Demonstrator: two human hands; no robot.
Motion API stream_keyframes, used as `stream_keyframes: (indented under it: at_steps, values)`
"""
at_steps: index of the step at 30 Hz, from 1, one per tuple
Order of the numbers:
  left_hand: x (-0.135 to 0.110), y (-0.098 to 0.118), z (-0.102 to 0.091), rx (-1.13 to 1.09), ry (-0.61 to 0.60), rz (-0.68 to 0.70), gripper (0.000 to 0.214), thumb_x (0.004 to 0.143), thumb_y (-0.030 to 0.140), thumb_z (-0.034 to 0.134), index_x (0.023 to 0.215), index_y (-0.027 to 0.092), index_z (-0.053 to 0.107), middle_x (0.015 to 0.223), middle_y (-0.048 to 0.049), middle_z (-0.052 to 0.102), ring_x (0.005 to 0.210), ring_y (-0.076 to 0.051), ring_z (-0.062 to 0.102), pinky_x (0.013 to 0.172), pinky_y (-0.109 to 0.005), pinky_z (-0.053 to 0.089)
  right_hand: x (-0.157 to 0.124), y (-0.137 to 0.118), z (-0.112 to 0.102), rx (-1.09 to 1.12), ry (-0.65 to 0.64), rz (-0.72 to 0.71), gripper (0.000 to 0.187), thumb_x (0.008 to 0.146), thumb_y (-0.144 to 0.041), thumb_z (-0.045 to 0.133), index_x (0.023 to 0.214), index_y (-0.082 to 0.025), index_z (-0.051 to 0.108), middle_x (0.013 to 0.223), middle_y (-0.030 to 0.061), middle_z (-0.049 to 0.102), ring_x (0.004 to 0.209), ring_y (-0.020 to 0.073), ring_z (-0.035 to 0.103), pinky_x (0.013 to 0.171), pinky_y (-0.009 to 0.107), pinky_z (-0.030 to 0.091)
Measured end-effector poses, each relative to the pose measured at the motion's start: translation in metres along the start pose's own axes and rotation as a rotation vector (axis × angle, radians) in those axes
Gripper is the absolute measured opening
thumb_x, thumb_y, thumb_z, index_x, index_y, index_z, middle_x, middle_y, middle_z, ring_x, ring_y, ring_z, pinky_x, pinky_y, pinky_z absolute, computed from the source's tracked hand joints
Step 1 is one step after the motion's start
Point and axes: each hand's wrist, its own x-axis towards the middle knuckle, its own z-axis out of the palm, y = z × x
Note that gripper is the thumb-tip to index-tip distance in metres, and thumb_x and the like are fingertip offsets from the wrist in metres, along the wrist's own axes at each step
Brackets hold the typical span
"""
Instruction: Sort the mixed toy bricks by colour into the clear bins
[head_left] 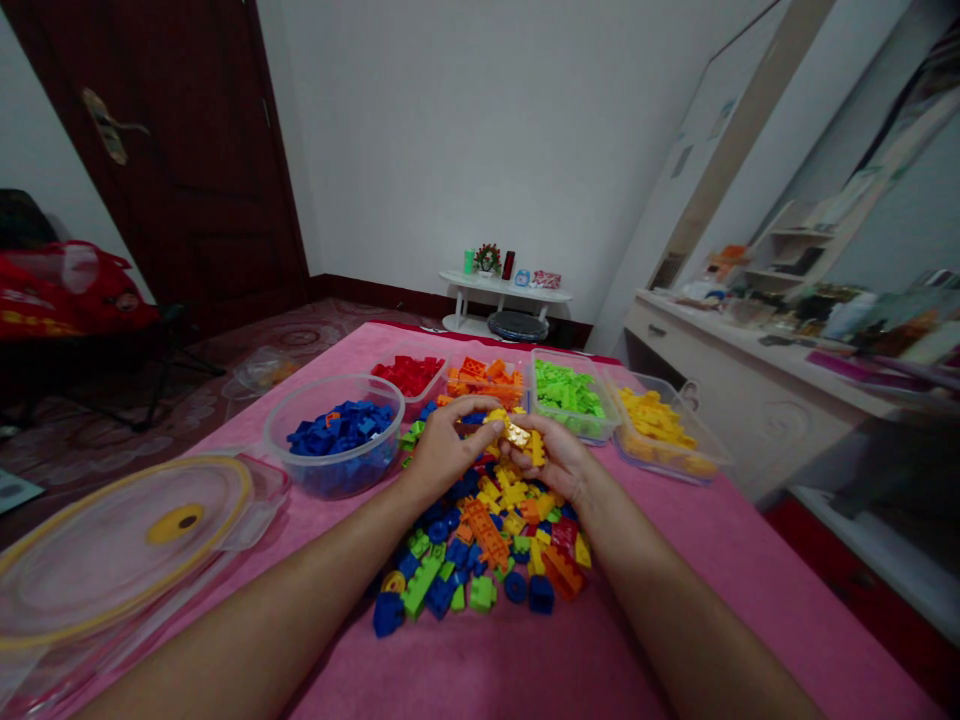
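Note:
Both my hands meet above a heap of mixed toy building bricks [487,530] on a pink cloth. My right hand [559,455] is closed around several yellow bricks [517,434]. The thumb and fingers of my left hand [454,440] close on the same yellow cluster from the other side. Yellow, blue, green, orange and red pieces lie loose below. Beyond the hands stand clear tubs: a round one of blue bricks [349,430], then boxes of red bricks [409,375], orange bricks [487,380], green bricks [568,388] and yellow bricks [658,418].
Clear lids, one round with a yellow rim [127,540], lie at the left on the pink cloth [517,665]. A low white shelf [506,287] stands by the far wall. A cluttered dresser [697,340] is at the right, a dark red door [172,160] at the left.

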Motion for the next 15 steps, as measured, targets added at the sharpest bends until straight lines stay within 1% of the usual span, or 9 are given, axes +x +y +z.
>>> stream_keyframes:
  at_steps: [3,6,9,12,15]
  values:
    - [-0.001,0.001,0.0,0.098,-0.034,0.114,0.027,0.081,0.026,0.06,0.105,0.018,0.068,0.116,-0.0084,0.064,0.108,-0.021,0.059,0.089,-0.033,0.051,0.001,0.003,0.005,0.163,-0.005,0.082,0.025,0.087,-0.041,0.049,0.084,-0.017,0.053,0.057,-0.0018,0.059,0.039,0.0093,0.053,0.03,0.014,0.031]
    - [-0.002,0.003,0.0,0.175,-0.101,0.193,0.032,0.083,0.024,0.058,0.113,0.019,0.067,0.125,-0.0086,0.06,0.115,-0.021,0.055,0.1,-0.036,0.044,0.001,0.007,0.008,0.237,-0.037,0.062,0.031,0.085,-0.047,0.055,0.093,-0.017,0.055,0.06,-0.0026,0.06,0.043,0.0093,0.057,0.031,0.014,0.036]
    - [-0.003,0.003,0.0,0.244,-0.146,0.189,0.038,0.085,0.025,0.054,0.122,0.019,0.061,0.136,-0.0095,0.052,0.125,-0.022,0.048,0.107,-0.038,0.037,0.002,0.013,0.007,0.237,-0.018,-0.014,0.028,0.079,-0.04,0.066,0.094,-0.019,0.056,0.064,-0.0034,0.06,0.045,0.007,0.057,0.034,0.012,0.038]
    - [-0.004,0.002,0.001,0.299,-0.178,0.164,0.051,0.086,0.029,0.053,0.136,0.019,0.048,0.145,-0.0098,0.042,0.134,-0.023,0.037,0.113,-0.041,0.028,0.003,0.015,0.007,0.181,0.033,-0.089,0.029,0.069,-0.027,0.075,0.092,-0.02,0.058,0.062,-0.0058,0.057,0.045,0.0044,0.053,0.036,0.01,0.037]
    - [-0.006,0.001,0.002,0.294,-0.172,0.165,0.062,0.086,0.034,0.054,0.144,0.021,0.034,0.149,-0.0088,0.035,0.138,-0.023,0.031,0.113,-0.041,0.026,0.001,0.002,0.002,0.14,0.145,-0.152,0.025,0.066,-0.023,0.074,0.085,-0.018,0.058,0.063,-0.0049,0.056,0.044,0.0027,0.047,0.035,0.01,0.033]
